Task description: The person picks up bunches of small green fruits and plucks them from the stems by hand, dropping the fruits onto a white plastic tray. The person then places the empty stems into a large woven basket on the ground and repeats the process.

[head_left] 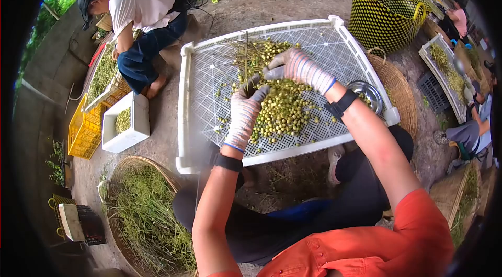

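Note:
A white mesh tray (204,76) lies before me, with a heap of small round yellow-green berries (285,112) at its middle. Thin brown and green stems (241,57) bearing berries lie at the heap's far side. My left hand (243,115), in a striped glove with grey fingertips, is above the heap's left edge, its fingers bent and closed beside the stems. My right hand (300,69), gloved alike, reaches in from the right with its fingertips pinched together, close to the left fingertips. Whatever lies between the fingers of either hand is too small to make out.
A metal bowl (366,94) rests at the tray's right edge. At lower left stands a wicker basket (123,172) of green stems. Another person (144,10) bends over a tray at left, near a white box (141,120). A black-yellow woven bag (376,23) stands at upper right.

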`<state>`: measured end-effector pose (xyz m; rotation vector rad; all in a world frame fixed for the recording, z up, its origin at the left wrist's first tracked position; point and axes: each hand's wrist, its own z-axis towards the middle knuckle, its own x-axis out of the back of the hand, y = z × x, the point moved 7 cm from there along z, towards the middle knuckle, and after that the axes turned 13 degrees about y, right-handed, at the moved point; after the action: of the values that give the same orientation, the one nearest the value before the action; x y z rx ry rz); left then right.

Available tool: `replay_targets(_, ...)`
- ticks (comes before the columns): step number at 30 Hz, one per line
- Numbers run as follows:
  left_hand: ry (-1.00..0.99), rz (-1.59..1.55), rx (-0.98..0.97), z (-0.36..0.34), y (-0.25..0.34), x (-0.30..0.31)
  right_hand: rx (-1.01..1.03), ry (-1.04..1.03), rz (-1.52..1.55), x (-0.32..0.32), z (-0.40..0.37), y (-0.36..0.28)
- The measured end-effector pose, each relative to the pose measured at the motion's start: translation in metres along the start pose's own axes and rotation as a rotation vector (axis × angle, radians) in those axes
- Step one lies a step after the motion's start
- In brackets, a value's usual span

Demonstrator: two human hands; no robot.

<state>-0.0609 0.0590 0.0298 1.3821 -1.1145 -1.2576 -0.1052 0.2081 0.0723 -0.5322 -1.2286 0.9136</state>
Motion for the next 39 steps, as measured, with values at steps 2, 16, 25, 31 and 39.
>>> replay_targets(2,-0.038,0.012,-0.06,0.009,-0.014,-0.002,0.01,-0.035,-0.009,-0.013,-0.006,-0.016)
replay_targets(16,0.033,0.248,-0.107,0.001,0.007,0.028,0.205,-0.146,-0.05,-0.058,-0.044,-0.006)
replay_targets(25,0.074,0.238,-0.087,0.001,-0.042,0.03,0.18,-0.129,-0.61,-0.075,-0.062,0.016)
replay_targets(31,-0.047,0.237,-0.077,0.003,-0.049,0.023,0.344,0.068,-0.369,-0.056,-0.062,-0.001)
replay_targets(39,-0.01,0.365,-0.178,-0.004,-0.033,0.028,-0.004,-0.214,-0.01,-0.115,-0.056,0.057)
